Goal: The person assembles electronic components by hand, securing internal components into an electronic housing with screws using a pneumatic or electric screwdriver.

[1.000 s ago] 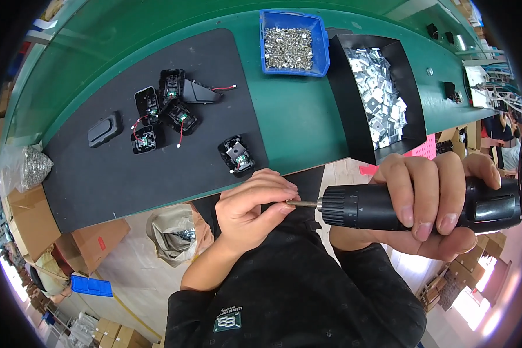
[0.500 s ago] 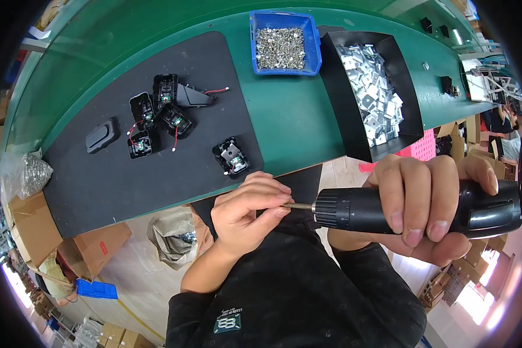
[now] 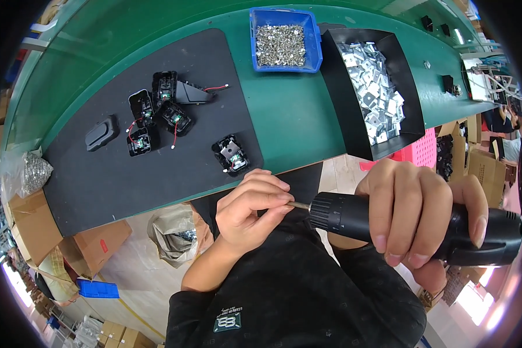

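Note:
My right hand [image 3: 414, 211] wraps round a black electric screwdriver [image 3: 339, 216], which points left and tilts a little up toward its tip. Its metal bit [image 3: 300, 205] reaches the thumb and fingertips of my left hand [image 3: 243, 211], pinched together at the bit's end. Whatever small piece those fingertips may hold is hidden. Just beyond my left hand, an open black housing [image 3: 231, 154] with a metal plate inside lies on the dark mat [image 3: 197, 168]. Farther left on the mat are several similar open housings [image 3: 177, 118] with red wires and a closed black one [image 3: 102, 134].
A blue bin [image 3: 286, 68] of small screws stands at the back of the green bench [image 3: 290, 122]. Beside it is a black tray [image 3: 336, 93] full of metal plates. A bag of small metal parts [image 3: 36, 173] sits at the far left, and an open sack [image 3: 168, 235] stands below the bench edge.
The screwdriver's rear end has swung down toward me, so its body now slants. My right hand has shifted slightly left with it; my left hand has moved slightly right.

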`<state>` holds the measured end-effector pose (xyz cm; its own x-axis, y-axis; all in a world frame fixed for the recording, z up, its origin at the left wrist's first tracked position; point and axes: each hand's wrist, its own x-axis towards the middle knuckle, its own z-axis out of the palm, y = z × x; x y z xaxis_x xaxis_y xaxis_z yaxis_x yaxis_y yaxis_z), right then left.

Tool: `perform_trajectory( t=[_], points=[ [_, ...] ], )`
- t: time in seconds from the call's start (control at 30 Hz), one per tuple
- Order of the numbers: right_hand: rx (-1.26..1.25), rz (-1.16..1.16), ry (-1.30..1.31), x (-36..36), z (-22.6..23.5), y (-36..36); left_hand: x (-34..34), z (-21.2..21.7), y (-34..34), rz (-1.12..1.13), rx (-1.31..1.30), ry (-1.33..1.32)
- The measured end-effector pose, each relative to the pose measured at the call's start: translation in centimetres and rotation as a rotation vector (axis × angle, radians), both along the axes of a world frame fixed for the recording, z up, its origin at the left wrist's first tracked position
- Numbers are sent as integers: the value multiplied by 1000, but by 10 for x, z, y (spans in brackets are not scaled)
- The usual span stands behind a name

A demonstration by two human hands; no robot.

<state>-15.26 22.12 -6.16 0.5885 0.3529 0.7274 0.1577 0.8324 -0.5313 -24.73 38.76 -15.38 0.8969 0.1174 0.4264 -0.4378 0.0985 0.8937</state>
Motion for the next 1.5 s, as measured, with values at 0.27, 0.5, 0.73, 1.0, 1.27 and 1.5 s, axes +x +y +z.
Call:
perform_trajectory(
  t=[0.27,0.5,0.73,1.0,1.27,1.5],
  points=[
    [-107,-21,38,-2,4,-8,-16,-18,-12,-143,-437,243],
    [-143,-6,3,0,7,-6,-22,-16,-25,-280,-999,538],
    [-262,118,36,7,14,10,-29,-20,-23,-343,-1168,759],
    [-255,146,-42,2,3,-7,-35,-21,-32,-417,-1437,781],
    [-225,93,-44,-1,2,-7,-33,-13,-33,-414,-1447,827],
    [-205,219,-48,1,2,2,-33,-12,-35,-416,-1560,800]
  ],
)
